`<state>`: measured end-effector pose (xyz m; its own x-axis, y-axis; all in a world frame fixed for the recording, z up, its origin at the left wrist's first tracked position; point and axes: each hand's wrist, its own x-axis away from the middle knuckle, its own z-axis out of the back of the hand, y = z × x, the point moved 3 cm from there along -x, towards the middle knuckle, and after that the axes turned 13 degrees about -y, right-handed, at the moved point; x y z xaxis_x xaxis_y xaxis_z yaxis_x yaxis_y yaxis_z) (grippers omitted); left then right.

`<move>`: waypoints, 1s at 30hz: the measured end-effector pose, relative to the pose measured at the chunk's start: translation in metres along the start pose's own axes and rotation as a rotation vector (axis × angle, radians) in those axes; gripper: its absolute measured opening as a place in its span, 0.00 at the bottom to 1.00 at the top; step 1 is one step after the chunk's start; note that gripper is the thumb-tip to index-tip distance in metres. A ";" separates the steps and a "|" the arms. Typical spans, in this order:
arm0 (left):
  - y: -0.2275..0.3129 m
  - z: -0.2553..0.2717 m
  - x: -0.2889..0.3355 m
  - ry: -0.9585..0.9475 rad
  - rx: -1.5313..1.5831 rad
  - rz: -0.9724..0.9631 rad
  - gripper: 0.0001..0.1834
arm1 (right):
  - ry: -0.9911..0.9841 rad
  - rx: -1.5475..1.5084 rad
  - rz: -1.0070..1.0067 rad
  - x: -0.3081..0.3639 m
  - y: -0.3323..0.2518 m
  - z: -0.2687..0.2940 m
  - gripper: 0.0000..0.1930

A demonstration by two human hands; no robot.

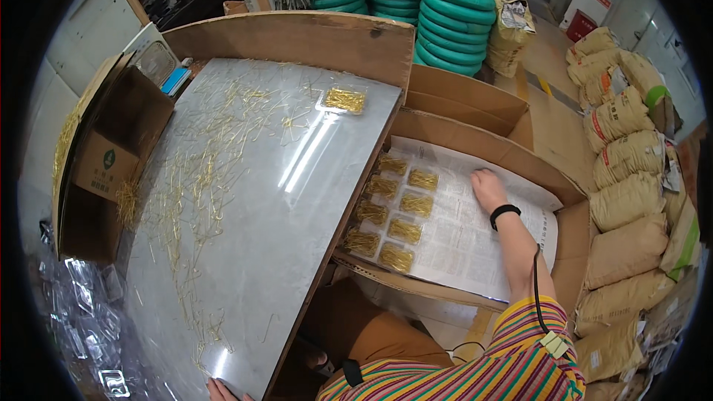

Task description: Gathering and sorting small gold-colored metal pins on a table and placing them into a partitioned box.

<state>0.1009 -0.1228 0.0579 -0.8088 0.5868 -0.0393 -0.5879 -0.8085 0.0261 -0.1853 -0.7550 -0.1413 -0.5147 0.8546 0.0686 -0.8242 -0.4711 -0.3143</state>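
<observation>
On the newspaper sheet (460, 241) inside a cardboard box, my right hand (488, 187) rests near the far edge with its fingers bent downward. The fingertips are hidden, so whether they grip anything is unclear. To its left stand several small clear plastic boxes (417, 203) filled with gold-coloured wire pins, set in two columns. Only some fingers of my left hand (223, 390) show, stretched out at the near edge of the grey tabletop (256, 215). Loose gold wire pins (189, 178) lie scattered over that top. One filled clear box (344, 100) sits at its far right corner.
An open carton (111, 163) stands at the table's left edge, above a heap of clear plastic boxes (85, 312). A cardboard rail (297, 33) borders the table's far side. Green wrapped coils (454, 26) stand behind. Stacked sacks (627, 212) line the right.
</observation>
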 end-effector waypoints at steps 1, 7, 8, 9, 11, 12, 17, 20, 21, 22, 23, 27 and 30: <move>0.000 0.000 0.001 -0.002 -0.001 0.005 0.33 | 0.017 0.041 -0.016 0.006 0.009 0.004 0.18; -0.001 -0.003 0.001 0.006 0.012 0.000 0.34 | 0.048 0.252 -0.241 0.042 0.072 0.012 0.20; -0.001 -0.003 0.001 0.008 0.011 -0.004 0.34 | -0.032 0.238 -0.286 0.044 0.079 0.009 0.22; -0.002 -0.003 0.001 0.010 0.009 -0.008 0.35 | -0.070 0.225 -0.306 0.045 0.085 0.007 0.23; -0.003 -0.003 0.002 0.012 0.001 -0.007 0.35 | -0.148 0.197 -0.343 0.047 0.088 0.003 0.24; -0.004 -0.003 0.002 0.011 -0.006 -0.004 0.35 | -0.184 0.186 -0.369 0.046 0.087 0.003 0.25; -0.005 -0.004 0.002 0.007 -0.015 0.002 0.35 | -0.306 0.085 -0.480 0.036 0.083 0.006 0.29; -0.005 -0.004 0.002 0.009 -0.011 -0.003 0.35 | -0.312 0.050 -0.474 0.036 0.076 0.011 0.30; -0.005 -0.004 0.002 0.008 -0.013 -0.005 0.35 | -0.294 0.055 -0.474 0.034 0.078 0.011 0.29; -0.005 -0.004 0.002 0.007 -0.014 -0.007 0.35 | -0.277 0.059 -0.474 0.031 0.082 0.009 0.28; -0.005 -0.004 0.002 0.003 -0.015 0.002 0.35 | -0.262 0.064 -0.470 0.029 0.076 0.012 0.27; -0.005 -0.005 0.003 -0.006 -0.016 0.021 0.34 | -0.020 -0.039 -0.177 0.022 0.028 0.013 0.20; -0.005 -0.005 0.003 0.008 -0.018 0.003 0.34 | 0.063 -0.126 0.057 0.003 0.001 0.001 0.18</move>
<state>0.1017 -0.1174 0.0532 -0.8101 0.5845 -0.0468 -0.5854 -0.8107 0.0078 -0.1882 -0.7529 -0.1410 -0.5410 0.8410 -0.0109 -0.7558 -0.4918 -0.4322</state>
